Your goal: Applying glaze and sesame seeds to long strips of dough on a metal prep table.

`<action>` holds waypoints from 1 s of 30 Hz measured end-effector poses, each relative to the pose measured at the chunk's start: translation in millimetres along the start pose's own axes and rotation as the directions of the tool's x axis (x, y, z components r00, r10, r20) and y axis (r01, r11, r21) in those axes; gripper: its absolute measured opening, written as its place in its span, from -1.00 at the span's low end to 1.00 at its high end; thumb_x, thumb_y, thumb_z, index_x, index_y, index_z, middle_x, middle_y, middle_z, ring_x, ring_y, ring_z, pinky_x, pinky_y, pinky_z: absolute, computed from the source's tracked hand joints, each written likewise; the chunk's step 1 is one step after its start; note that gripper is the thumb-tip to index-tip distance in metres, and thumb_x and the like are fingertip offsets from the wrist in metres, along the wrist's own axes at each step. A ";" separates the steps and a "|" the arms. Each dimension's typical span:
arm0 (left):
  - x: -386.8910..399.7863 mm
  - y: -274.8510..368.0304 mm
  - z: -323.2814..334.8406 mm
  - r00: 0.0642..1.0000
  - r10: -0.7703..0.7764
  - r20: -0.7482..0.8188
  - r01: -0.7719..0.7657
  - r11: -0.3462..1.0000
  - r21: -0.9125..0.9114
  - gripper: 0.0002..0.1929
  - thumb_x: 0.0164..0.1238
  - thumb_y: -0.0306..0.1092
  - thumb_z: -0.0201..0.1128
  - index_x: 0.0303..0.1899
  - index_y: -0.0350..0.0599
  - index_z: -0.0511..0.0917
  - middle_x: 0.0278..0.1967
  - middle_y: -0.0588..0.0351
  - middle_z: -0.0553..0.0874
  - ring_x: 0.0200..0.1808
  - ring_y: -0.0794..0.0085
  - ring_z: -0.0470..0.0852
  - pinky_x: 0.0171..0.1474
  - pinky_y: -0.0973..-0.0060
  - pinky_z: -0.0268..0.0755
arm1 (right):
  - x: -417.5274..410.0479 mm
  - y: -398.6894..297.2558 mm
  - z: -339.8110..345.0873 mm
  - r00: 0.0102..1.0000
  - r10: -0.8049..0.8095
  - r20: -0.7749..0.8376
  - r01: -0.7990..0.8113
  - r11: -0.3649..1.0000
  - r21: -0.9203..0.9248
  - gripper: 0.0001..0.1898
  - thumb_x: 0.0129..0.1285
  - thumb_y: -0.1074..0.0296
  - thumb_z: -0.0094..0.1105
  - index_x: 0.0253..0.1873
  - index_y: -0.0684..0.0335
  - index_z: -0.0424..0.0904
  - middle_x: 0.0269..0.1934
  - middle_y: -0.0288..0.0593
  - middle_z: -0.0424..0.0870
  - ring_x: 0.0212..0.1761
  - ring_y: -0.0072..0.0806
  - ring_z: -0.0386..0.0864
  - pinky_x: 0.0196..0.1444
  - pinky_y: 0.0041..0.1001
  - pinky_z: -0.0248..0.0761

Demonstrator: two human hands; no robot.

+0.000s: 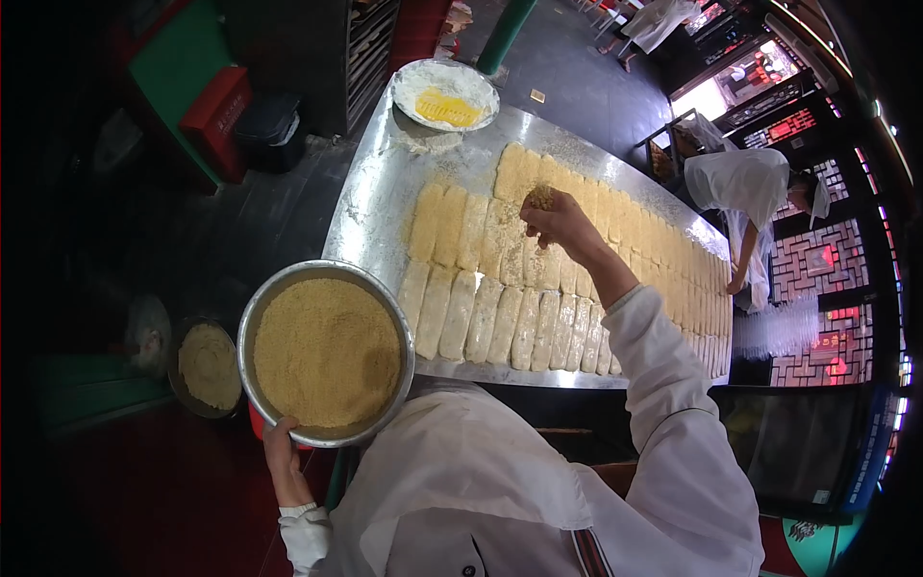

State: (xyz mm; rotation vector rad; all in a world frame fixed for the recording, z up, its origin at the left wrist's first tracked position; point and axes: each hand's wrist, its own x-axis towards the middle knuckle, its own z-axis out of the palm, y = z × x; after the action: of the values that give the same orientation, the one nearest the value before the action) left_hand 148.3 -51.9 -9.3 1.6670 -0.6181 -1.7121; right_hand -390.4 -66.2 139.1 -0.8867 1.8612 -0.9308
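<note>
My left hand grips the near rim of a round metal basin filled with tan granules, perhaps sesame seeds or crumbs. The thumb lies over the rim. My right hand is closed around a clump of the granules, above rows of long dough strips on a metal table. Strips in the farther rows carry a tan coating, while the nearest row at the left looks paler and shiny. Loose granules lie scattered on the strips below my right hand.
The metal table bears a bowl of white powder with a yellow scoop-like item at its far left corner. A person in white bends at the table's right end. A dough-filled container and a black bin stand left.
</note>
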 end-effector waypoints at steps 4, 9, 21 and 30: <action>11.4 -6.0 -11.0 0.998 -0.052 0.032 0.051 0.998 0.037 -0.50 -0.03 -0.61 0.10 0.08 -0.40 0.42 -0.08 0.02 0.57 -0.10 0.28 0.58 0.01 0.42 0.42 | 12.8 -0.6 -36.8 0.992 -0.037 -0.120 0.023 0.993 -0.112 -0.85 0.27 0.38 0.19 -0.16 0.32 0.51 -0.39 -0.23 0.59 -0.43 -0.57 0.55 -0.48 -0.57 0.41; 12.9 -13.1 -15.1 0.999 -0.030 0.015 0.030 0.999 0.031 -0.51 -0.01 -0.61 0.10 0.08 -0.40 0.42 -0.09 0.01 0.57 -0.10 0.28 0.58 0.01 0.42 0.42 | 24.8 -12.4 -42.1 0.971 -0.155 -0.183 0.118 0.973 -0.198 -0.88 0.24 0.49 0.11 -0.19 0.43 0.52 -0.40 -0.15 0.59 -0.45 -0.51 0.59 -0.45 -0.50 0.55; 7.6 -11.5 -11.4 0.999 -0.017 0.049 0.019 0.999 -0.045 -0.48 0.07 -0.60 0.09 0.17 -0.45 0.37 0.07 -0.09 0.56 0.06 0.22 0.57 0.10 0.36 0.42 | -8.7 3.3 105.8 0.933 -0.267 0.240 0.311 0.935 -0.168 -0.87 0.31 0.55 0.04 -0.09 0.38 0.52 -0.19 -0.07 0.55 -0.28 -0.38 0.64 -0.40 -0.50 0.62; -10.7 4.5 10.4 0.998 0.050 0.045 -0.054 0.995 0.080 -0.65 0.12 -0.56 0.10 -0.01 -0.46 0.48 -0.17 -0.01 0.62 -0.21 0.39 0.61 -0.13 0.48 0.44 | 9.7 39.4 285.0 0.781 -0.325 0.534 0.622 0.487 -0.613 -0.45 0.27 0.08 0.15 0.30 0.18 0.34 0.25 0.18 0.33 0.37 0.03 0.20 0.40 -0.17 0.10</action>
State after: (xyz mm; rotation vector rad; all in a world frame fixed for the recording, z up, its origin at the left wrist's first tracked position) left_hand 138.3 -48.2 2.0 1.6589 -0.7542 -1.7099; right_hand -146.5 -127.8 -0.9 -2.0649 1.6756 -0.1573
